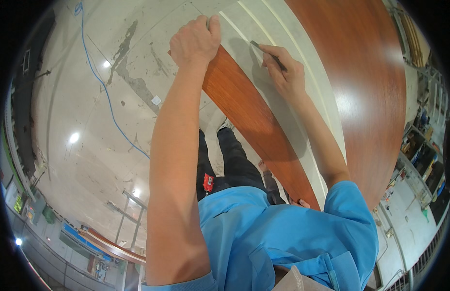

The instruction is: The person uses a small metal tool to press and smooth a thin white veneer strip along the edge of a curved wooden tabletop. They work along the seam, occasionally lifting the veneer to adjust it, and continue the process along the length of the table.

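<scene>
L hand (196, 41) clamped over top edge of the reddish wood-veneer strip (249, 116), which leans on edge against the white panel (288, 92). R hand (285, 72) pinches a pencil (267, 52), tip on the white face just beside the strip. IMO: keep L grip firm so strip can't slide, run pencil tight to the edge, steady angle. Blue cable (101, 82) on floor, well apart.

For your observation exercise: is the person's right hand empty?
No, the right hand pinches a thin dark pencil-like tool against the pale panel.
</scene>
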The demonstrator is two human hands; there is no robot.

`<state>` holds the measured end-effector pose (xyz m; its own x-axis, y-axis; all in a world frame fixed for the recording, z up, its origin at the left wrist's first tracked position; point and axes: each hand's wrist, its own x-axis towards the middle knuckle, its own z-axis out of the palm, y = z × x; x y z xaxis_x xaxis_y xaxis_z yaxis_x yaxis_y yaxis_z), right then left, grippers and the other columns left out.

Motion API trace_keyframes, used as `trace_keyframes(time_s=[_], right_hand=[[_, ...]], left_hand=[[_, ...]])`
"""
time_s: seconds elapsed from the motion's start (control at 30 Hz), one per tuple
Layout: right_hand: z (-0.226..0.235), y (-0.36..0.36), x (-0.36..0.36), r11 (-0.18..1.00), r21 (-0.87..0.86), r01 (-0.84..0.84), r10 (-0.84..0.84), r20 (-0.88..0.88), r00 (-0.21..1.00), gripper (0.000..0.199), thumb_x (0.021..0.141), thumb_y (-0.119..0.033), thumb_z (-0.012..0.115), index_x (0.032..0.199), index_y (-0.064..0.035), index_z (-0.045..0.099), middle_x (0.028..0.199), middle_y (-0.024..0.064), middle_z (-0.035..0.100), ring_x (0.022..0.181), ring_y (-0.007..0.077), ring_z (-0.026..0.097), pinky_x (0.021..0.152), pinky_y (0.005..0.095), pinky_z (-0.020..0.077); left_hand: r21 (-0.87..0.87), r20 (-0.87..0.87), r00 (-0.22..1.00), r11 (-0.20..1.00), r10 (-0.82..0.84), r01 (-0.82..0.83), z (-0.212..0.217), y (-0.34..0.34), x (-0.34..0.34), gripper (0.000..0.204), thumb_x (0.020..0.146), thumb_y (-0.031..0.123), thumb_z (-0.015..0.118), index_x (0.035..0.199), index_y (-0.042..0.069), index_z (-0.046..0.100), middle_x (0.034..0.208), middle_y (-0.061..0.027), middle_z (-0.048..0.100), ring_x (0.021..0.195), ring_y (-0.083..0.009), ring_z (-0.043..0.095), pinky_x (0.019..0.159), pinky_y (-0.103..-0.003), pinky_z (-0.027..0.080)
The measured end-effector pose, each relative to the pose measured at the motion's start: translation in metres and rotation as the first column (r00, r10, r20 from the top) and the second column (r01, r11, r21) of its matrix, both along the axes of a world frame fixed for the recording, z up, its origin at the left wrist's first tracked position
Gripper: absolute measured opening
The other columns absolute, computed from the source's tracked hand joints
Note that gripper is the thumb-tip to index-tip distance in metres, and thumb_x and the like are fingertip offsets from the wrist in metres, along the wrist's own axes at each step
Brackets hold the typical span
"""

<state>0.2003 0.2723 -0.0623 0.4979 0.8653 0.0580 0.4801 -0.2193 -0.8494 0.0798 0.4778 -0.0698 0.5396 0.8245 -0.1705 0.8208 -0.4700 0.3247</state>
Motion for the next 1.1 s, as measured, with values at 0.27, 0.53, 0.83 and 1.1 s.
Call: trace_keyframes(time_s=[0.27, 0.53, 0.83, 1.1], right_hand=[[-0.001, -0.008, -0.001, 1.0, 0.017, 0.001, -0.001, -0.006, 1.0, 0.025, 0.103, 0.0, 0.065, 0.126, -0.0049, 0.07, 0.085, 0.0075, 0.073, 0.073, 0.0148, 0.07, 0.066, 0.0289, 0.0542], [-0.004, -0.017, -0.002, 1.0, 0.013, 0.013, -0.012, -0.03, 0.999, 0.023, 0.107, -0.01, 0.065, 0.129, -0.0055, 0.071, 0.084, 0.0037, 0.071, 0.067, 0.0089, 0.06, 0.062, 0.0257, 0.0476], [-0.003, -0.025, -0.003, 1.0, 0.01, 0.014, -0.013, -0.033, 0.999, 0.023, 0.108, -0.012, 0.065, 0.129, -0.0053, 0.071, 0.082, 0.0034, 0.07, 0.067, 0.0083, 0.059, 0.062, 0.0251, 0.047], [-0.001, -0.031, -0.003, 1.0, -0.003, 0.009, -0.009, -0.016, 1.0, 0.023, 0.106, -0.007, 0.065, 0.128, -0.0049, 0.071, 0.082, 0.005, 0.071, 0.067, 0.0105, 0.061, 0.062, 0.0262, 0.0488]], left_hand=[[0.008, 0.008, 1.0, 1.0, -0.003, 0.003, -0.001, 0.0, 0.001, 0.055, 0.109, 0.051, 0.041, 0.095, 0.01, 0.073, 0.095, -0.0127, 0.078, 0.092, -0.0357, 0.074, 0.081, -0.05, 0.057], [0.013, 0.004, 1.0, 1.0, 0.001, -0.001, -0.004, 0.001, 0.001, 0.054, 0.109, 0.051, 0.041, 0.096, 0.01, 0.073, 0.095, -0.013, 0.078, 0.091, -0.0366, 0.074, 0.081, -0.051, 0.056], [0.02, 0.017, 1.0, 1.0, 0.0, 0.0, -0.004, 0.0, 0.0, 0.055, 0.109, 0.052, 0.04, 0.095, 0.01, 0.073, 0.094, -0.0133, 0.078, 0.09, -0.0368, 0.074, 0.079, -0.05, 0.057], [0.008, 0.003, 1.0, 1.0, 0.02, -0.02, -0.003, -0.001, 0.0, 0.056, 0.108, 0.055, 0.04, 0.095, 0.011, 0.073, 0.092, -0.0126, 0.078, 0.089, -0.0363, 0.074, 0.079, -0.05, 0.056]])
